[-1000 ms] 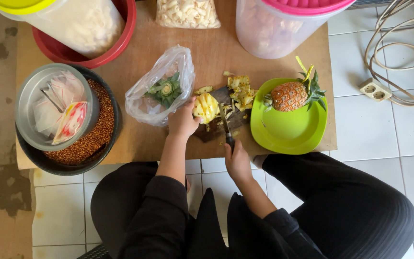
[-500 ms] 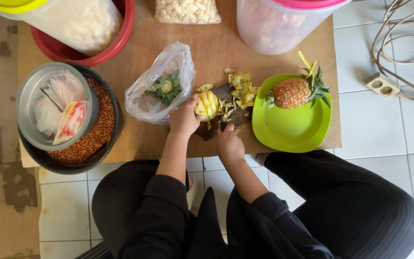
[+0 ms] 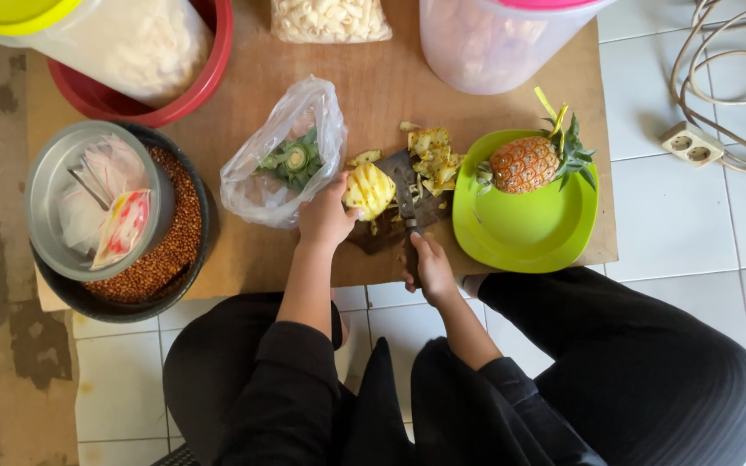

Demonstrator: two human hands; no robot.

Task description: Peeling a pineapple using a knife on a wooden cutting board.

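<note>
Right hand clenched round one knife whose blade rests against the one peeled pineapple gripped by left hand on dark cutting board; beyond: one unpeeled pineapple on one green plate, one clear bag holding one crown.

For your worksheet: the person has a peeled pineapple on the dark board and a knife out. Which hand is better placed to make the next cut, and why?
Probably the right hand: it already grips the knife, whose blade lies beside the peeled pineapple. The left hand is on the fruit, steadying it on the board.
</note>
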